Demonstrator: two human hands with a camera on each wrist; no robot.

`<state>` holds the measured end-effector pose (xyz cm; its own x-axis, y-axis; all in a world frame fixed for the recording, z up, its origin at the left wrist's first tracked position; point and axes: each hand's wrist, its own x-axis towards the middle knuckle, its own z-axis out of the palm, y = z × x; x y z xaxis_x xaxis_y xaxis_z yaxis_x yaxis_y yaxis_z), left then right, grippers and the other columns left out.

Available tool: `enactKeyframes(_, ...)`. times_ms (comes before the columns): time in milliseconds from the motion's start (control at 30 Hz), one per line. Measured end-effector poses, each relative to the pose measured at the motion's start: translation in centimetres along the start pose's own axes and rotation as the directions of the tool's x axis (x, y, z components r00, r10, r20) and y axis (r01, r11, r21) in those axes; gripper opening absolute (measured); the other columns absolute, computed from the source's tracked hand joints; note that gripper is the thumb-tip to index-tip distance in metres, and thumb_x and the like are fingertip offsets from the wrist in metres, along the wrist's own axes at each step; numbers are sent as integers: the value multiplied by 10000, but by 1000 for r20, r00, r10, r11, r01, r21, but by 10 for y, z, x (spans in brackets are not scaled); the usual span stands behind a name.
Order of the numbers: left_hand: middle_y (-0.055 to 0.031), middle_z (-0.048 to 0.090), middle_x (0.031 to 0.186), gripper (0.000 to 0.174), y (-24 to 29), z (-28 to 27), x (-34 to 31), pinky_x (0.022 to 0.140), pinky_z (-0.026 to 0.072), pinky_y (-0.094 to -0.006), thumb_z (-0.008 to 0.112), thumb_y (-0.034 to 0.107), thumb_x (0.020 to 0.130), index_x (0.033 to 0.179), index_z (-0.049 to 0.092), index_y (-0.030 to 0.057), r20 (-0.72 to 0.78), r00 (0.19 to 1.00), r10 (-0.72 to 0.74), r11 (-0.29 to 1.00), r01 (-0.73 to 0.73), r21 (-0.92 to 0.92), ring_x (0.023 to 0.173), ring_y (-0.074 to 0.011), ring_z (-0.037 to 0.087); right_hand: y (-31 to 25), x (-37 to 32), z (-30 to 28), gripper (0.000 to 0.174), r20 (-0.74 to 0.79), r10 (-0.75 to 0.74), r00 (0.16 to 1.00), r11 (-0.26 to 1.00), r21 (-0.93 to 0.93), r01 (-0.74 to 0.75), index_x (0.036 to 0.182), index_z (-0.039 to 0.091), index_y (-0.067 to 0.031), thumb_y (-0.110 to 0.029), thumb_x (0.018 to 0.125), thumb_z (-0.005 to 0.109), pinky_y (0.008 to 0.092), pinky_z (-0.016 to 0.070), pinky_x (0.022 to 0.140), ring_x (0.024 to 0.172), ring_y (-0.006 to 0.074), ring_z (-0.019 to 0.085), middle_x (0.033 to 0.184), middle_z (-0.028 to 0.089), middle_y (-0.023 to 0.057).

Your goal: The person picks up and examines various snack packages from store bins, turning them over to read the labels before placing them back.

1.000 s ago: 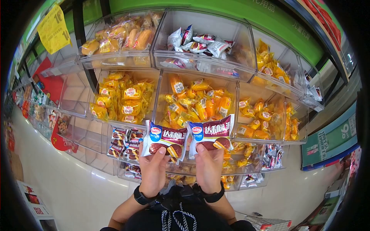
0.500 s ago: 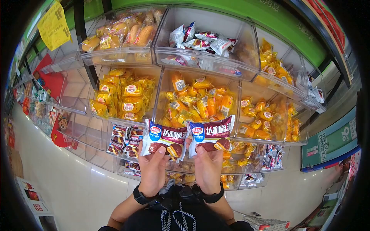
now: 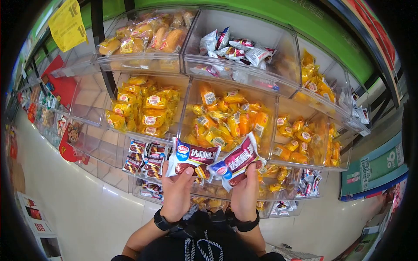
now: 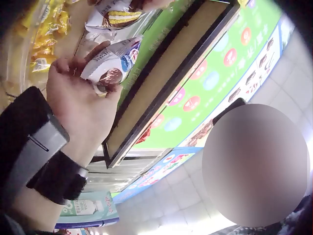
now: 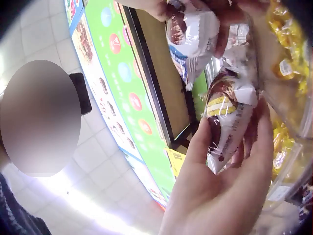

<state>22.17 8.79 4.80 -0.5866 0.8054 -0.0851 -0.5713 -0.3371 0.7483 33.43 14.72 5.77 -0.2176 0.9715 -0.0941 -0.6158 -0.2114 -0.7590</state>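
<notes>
In the head view, my left hand point(image 3: 176, 195) pinches a wrapped chocolate pie point(image 3: 191, 157) by its lower edge, thumb across the front. My right hand point(image 3: 244, 196) grips a second wrapped chocolate pie point(image 3: 237, 162), tilted so its right end points up. The two white and maroon packets sit side by side, their inner edges nearly meeting. From the left wrist, the first packet point(image 4: 111, 66) shows between thumb and fingers. The right wrist view has the second packet point(image 5: 230, 115) held with the thumb on one side and fingers on the other.
Clear plastic bins fill the shelf ahead, with yellow-wrapped cakes point(image 3: 230, 117), bagged bread rolls point(image 3: 148, 37) and silver packets point(image 3: 237, 48). Similar chocolate pies point(image 3: 152, 161) lie in a bin at lower left. A yellow price sign point(image 3: 67, 25) hangs at upper left; a green box point(image 3: 374, 165) stands at right.
The right hand has turned its chocolate pie from level to tilted, and its left end now comes closer to the left packet. The left hand keeps its hold. The head view has shifted slightly.
</notes>
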Motion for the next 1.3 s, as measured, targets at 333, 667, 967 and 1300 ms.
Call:
enactKeyframes(333, 17, 530, 896, 271, -16, -88, 10, 691, 375, -255, 590, 79, 741, 981, 468, 115, -405, 910, -91, 994, 105, 12, 814, -91, 486, 16, 9, -70, 378, -1, 104, 995, 987, -126, -103, 1047, 410, -69, 16, 705, 545, 333, 463, 757, 872, 196, 544, 982, 517, 95)
enactKeyframes(667, -6, 504, 902, 269, -5, -154, -29, 744, 344, -291, 582, 83, 737, 953, 423, 101, -644, 765, 1, 984, 113, 136, 849, -119, 471, 203, 66, -161, 289, -336, 805, 489, 470, -140, -871, 899, 540, -73, -149, 664, 689, 255, 448, 618, 740, 183, 539, 849, 556, 48)
enactKeyframes(967, -27, 502, 847, 272, -22, -148, -32, 737, 411, -266, 564, -6, 733, 956, 417, 45, -563, 816, -134, 982, 186, 35, 810, -128, 503, 284, 60, -197, 450, 80, 538, 839, 415, -892, -181, 917, 559, 0, -353, 660, 667, 348, 437, 620, 694, 210, 562, 754, 587, 45)
enactKeyframes(1300, 3, 497, 888, 213, -91, -140, -8, 741, 396, -302, 565, 132, 775, 955, 454, 107, -250, 816, -520, 844, 536, -7, 853, -126, 490, 153, 23, -93, 349, 149, 620, 771, 729, -472, -495, 1090, 448, -24, -26, 757, 552, 286, 408, 792, 888, 170, 530, 980, 547, 71)
